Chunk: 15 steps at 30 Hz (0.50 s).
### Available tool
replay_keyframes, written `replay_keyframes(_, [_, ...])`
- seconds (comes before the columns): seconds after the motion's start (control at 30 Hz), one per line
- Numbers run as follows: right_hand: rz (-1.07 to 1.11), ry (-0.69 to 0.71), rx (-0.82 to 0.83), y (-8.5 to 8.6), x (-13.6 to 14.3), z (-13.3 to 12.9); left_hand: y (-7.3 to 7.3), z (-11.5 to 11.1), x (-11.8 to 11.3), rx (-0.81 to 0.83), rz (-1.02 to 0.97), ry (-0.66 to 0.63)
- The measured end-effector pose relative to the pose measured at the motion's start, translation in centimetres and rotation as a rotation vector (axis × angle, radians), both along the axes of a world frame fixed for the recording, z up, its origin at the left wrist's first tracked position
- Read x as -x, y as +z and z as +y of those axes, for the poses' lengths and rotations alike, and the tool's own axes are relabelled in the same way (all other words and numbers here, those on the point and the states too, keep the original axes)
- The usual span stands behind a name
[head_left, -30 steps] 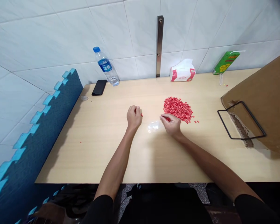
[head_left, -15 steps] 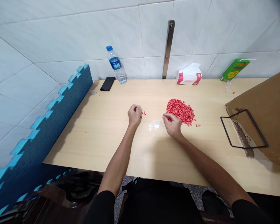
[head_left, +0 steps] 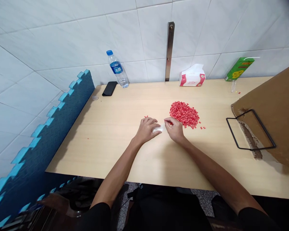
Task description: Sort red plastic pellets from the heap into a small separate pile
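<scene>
My left hand (head_left: 147, 130) reaches over a small clear plastic bag (head_left: 157, 128) on the table, thumb and fingers apart on either side of it. Just right of the bag is my right hand (head_left: 174, 130), its thumb and forefinger pinched on what looks like a small red piece (head_left: 164, 120), mostly covered by the fingertips. A heap of small red cylindrical pieces (head_left: 185, 113) lies beyond and beside the right hand. A few red pieces (head_left: 146, 116) show behind the left hand, partly hidden by it.
Along the wall stand a water bottle (head_left: 118, 70), a tissue pack (head_left: 192, 77) and a green carton (head_left: 239, 69); a black phone (head_left: 109, 89) lies by the bottle. A cardboard box (head_left: 274, 118) with a black wire frame (head_left: 262, 148) occupies the right. Blue foam mats (head_left: 69, 112) border the left.
My left hand has moved right from the few red pieces to the plastic bag, and its fingers have opened. The right hand stays pinched near the heap.
</scene>
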State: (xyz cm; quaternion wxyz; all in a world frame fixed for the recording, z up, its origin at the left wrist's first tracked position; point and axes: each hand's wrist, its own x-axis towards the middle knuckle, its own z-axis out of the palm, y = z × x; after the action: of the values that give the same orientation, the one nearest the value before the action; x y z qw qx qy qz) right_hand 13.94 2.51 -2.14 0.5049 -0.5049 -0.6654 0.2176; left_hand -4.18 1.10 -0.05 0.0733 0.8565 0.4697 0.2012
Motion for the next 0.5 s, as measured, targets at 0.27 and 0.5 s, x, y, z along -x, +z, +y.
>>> replay_keyframes(0.27, [-0.109,0.08,-0.102,-0.3,0.11,0.14,-0.68,0.52,-0.17,-0.076,-0.068,-0.033])
replay_keyframes(0.5, [-0.141,0.088,-0.155,-0.37,0.07,0.02,-0.51,0.63,-0.24,-0.026,-0.159,0.043])
